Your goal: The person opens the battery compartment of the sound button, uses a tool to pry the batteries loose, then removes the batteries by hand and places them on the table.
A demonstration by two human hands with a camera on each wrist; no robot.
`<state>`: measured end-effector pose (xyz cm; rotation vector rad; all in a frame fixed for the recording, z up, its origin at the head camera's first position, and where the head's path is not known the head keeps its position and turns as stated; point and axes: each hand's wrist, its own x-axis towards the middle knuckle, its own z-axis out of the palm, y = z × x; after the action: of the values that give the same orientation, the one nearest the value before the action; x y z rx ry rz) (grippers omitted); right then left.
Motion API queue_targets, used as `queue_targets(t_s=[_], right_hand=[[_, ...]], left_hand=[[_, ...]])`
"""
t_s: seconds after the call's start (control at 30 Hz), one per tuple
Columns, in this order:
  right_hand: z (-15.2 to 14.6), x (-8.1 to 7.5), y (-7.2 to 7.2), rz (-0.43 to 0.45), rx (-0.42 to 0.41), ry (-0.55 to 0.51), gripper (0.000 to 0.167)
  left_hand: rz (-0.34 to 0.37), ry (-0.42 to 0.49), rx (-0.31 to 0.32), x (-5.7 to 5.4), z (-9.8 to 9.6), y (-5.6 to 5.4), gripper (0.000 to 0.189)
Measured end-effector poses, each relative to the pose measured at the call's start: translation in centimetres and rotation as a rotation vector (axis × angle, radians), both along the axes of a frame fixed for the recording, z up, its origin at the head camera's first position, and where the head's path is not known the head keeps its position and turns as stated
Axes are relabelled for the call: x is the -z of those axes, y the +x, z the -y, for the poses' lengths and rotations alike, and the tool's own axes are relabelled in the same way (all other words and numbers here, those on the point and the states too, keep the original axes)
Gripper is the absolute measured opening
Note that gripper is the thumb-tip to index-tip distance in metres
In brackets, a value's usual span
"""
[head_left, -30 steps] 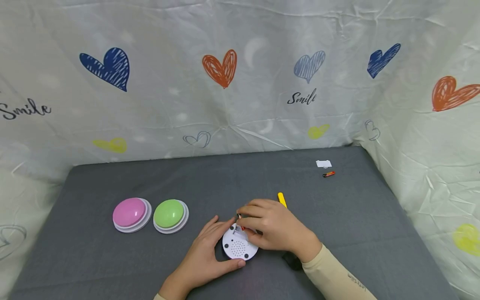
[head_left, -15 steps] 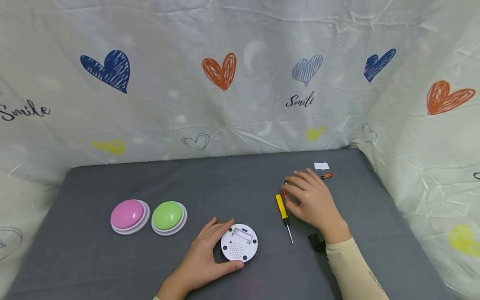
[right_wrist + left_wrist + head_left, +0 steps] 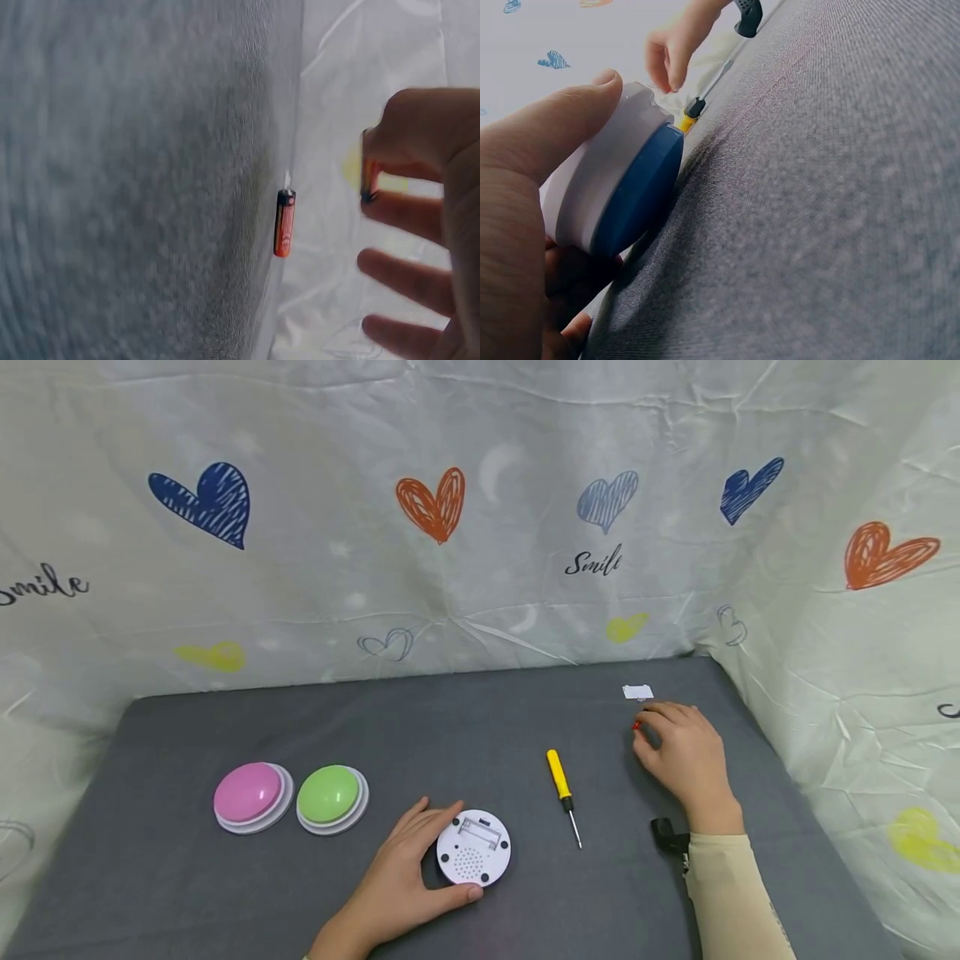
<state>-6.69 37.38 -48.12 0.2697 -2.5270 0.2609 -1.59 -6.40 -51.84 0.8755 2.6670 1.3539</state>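
Right hand (image 3: 686, 756) is pinching a red-and-black battery (image 3: 370, 169) between thumb and index, other fingers spreading loose, hovering near the second battery (image 3: 284, 225) on the table (image 3: 465, 735). Left hand (image 3: 401, 868) is gripping the upturned button (image 3: 474, 852) around its edge, near center. Backdrop (image 3: 300, 602) is showing "Smile"; battery print's blurring out.

smooth white plastic disc (image 3: 474, 848), glossy pink dome (image 3: 247, 792), metal screwdriver shaft (image 3: 575, 829), matt grey cloth (image 3: 442, 735)

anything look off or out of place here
The blue button in the left hand is upside down, its battery slot open, while the pink button and green button sit dome up. Nothing looks spilled or damaged.
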Motion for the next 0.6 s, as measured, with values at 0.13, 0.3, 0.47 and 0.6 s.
queue_targets(t_s=[0.13,0.3,0.47,0.6], right_hand=[[-0.48,0.25,0.18,0.013,0.065,0.008,0.017],[-0.73,0.67,0.38,0.061,0.147,-0.009,0.019],[-0.72,0.82,0.54,0.173,0.236,-0.029,0.016],[-0.6,0.68,0.55,0.236,0.28,-0.04,0.016]], left_hand=[[0.001,-0.01,-0.002,0.02,0.04,0.0,0.098],[-0.006,-0.013,-0.001,-0.02,0.01,0.01,0.098],[-0.008,-0.017,-0.001,0.07,0.0,0.05,0.097],[0.0,-0.016,-0.005,0.07,-0.08,0.0,0.097]])
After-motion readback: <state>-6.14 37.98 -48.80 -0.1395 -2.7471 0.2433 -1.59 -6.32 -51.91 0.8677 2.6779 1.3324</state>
